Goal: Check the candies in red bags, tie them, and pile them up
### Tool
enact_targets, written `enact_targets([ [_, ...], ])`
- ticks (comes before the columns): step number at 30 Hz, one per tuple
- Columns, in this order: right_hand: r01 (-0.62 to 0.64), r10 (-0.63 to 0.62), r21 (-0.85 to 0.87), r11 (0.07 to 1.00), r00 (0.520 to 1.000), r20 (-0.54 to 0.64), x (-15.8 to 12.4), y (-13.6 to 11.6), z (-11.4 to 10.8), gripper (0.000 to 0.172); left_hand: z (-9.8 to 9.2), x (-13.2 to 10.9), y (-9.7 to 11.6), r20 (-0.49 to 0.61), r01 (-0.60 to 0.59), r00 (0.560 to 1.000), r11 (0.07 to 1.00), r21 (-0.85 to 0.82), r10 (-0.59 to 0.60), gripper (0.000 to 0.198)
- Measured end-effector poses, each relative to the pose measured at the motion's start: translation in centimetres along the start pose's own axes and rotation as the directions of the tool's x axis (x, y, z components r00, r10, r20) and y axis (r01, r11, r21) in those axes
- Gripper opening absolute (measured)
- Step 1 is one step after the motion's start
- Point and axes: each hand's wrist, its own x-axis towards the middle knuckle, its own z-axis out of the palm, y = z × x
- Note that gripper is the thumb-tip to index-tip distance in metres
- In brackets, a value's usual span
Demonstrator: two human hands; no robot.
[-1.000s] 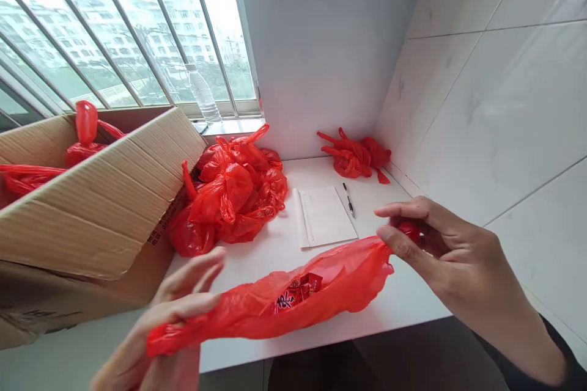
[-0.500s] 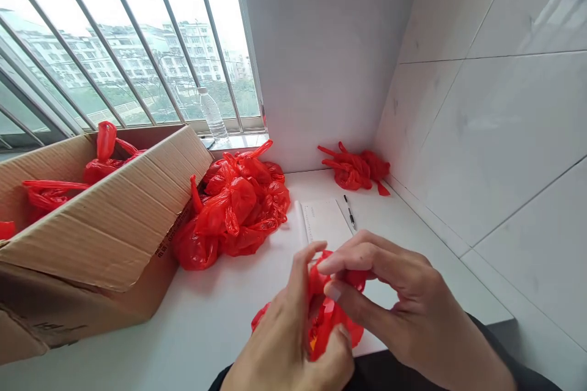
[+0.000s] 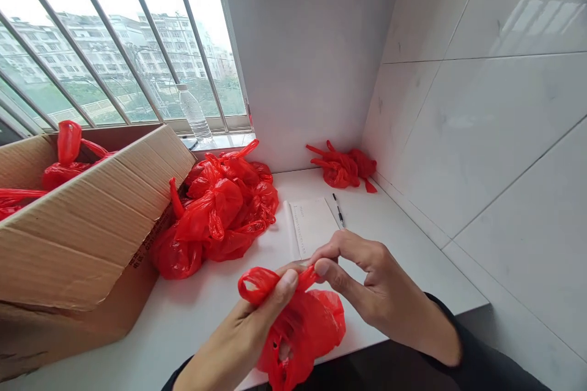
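Between my hands, close to the table's front edge, is a red plastic bag (image 3: 321, 321). My left hand (image 3: 250, 324) pinches its gathered top under the thumb, and a loop of the bag sticks out to the left of the fingers. A short twisted end of the same bag is held between thumb and forefinger of my right hand (image 3: 362, 275). The bag's body hangs below my left hand, puffed out to the right. Something small shows through it, but I cannot make out what.
Left stands an open cardboard box (image 3: 101, 226) with red bags (image 3: 68, 153) inside. Beside it is a pile of red bags (image 3: 220, 208); more red bags (image 3: 343, 165) lie in the back corner. An open notebook (image 3: 314, 226), a pen (image 3: 338, 211) and a sill-top bottle (image 3: 195, 113) lie beyond.
My hands have moved apart a little, and the bag's top is drawn out sideways between them. A loop now shows left of my left hand. The view has shifted slightly right.
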Motion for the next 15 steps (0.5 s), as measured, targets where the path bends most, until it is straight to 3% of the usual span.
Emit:
enact_targets([
  [3, 0.006, -0.006, 0.004, 1.0, 1.0, 0.013, -0.5, -0.1, 0.0, 0.017, -0.2, 0.5, 0.4, 0.042, 0.2, 0.98, 0.961, -0.192, -0.195, 0.039],
  [6, 0.097, -0.099, 0.021, 0.995, 0.983, 0.155, -0.9, 0.0, 0.2, 0.014, -0.4, 0.7, 0.5, 0.1, 0.179, 0.982, 0.965, -0.194, -0.162, 0.031],
  [8, 0.094, -0.101, 0.055, 0.994, 0.982, 0.16, -0.9, 0.4, 0.7, 0.014, -0.6, 0.8, 0.3, 0.132, 0.129, 0.985, 0.982, -0.138, -0.111, 0.027],
  [11, 0.024, -0.032, 0.099, 0.995, 0.996, 0.078, -0.4, 1.4, 1.6, 0.019, -0.9, 0.7, -0.6, 0.184, 0.019, 0.983, 0.999, -0.05, -0.009, 0.016],
  [13, -0.046, 0.026, 0.147, 0.988, 0.991, 0.131, 0.1, 2.2, 2.1, 0.031, -1.1, 0.8, -1.5, 0.184, -0.122, 0.978, 0.987, 0.101, 0.102, 0.013],
  [15, -0.16, 0.113, 0.211, 0.964, 0.969, 0.219, 0.4, 2.9, 2.6, 0.037, -1.2, 0.8, -2.5, 0.137, -0.301, 0.953, 0.896, 0.326, 0.271, 0.029],
])
